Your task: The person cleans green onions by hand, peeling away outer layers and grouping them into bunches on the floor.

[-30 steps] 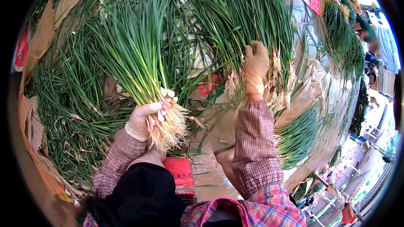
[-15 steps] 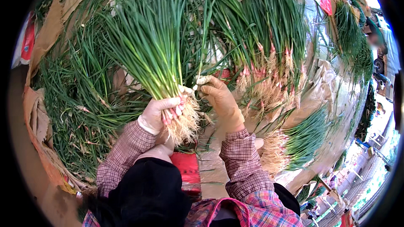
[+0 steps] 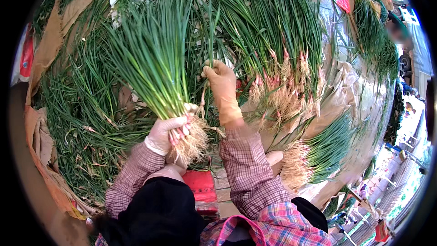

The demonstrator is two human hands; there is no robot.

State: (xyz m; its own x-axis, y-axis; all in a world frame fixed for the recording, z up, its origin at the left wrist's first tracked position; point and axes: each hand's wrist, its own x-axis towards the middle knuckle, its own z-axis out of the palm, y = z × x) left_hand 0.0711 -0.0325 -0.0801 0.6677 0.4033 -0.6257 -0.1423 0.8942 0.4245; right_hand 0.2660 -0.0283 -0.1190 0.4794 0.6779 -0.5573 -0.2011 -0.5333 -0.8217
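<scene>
My left hand (image 3: 166, 133), in a thin pale glove, is closed round the lower ends of a thick bunch of spring onions (image 3: 159, 70). Their green leaves fan up and away, while pinkish-white bulbs and a shaggy clump of pale roots (image 3: 192, 141) stick out below the fist. To the right of the bunch, my right hand (image 3: 223, 82), in a yellowish glove, has its fingers pinched together on a single spring onion (image 3: 202, 96). That stalk's bulb end hangs below the fingers, beside the held bunch. The fingertips are partly hidden.
Loose spring onions (image 3: 86, 123) cover the left side. A row of root-on spring onions (image 3: 282, 64) lies at the far right, with a smaller bundle (image 3: 318, 155) nearer. A red box (image 3: 200, 186) stands by my lap. Brown sacking (image 3: 43, 132) edges the left.
My right hand has moved up and slightly left, away from the bulbs along the single stalk. My left hand has shifted slightly down and left with the bunch.
</scene>
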